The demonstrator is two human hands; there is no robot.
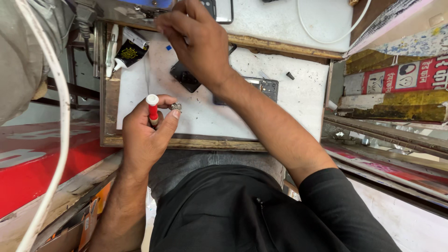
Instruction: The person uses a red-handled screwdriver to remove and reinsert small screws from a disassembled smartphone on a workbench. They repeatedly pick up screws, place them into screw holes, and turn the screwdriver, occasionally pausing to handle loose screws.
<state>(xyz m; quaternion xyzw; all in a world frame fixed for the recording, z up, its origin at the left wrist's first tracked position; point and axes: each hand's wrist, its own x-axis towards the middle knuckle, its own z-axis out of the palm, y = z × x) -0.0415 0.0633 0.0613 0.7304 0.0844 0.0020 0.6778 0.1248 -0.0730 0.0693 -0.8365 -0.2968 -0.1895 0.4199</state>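
Left hand (144, 140) gripping red screwdriver (152, 111) upright at near left of counter (303, 93), thumb and forefinger pinching small metal part (176, 107). Right hand (196, 39) reaching to far edge, fingers curled down, grasp hidden. Dark phone pieces (184, 77) lying on white mat between hands.

A flat dark phone part (185, 77) lies on the white wooden-framed worktop (298, 100), left of a rectangular grey phone frame (267, 87); a thin white cable (326, 35) lies behind.
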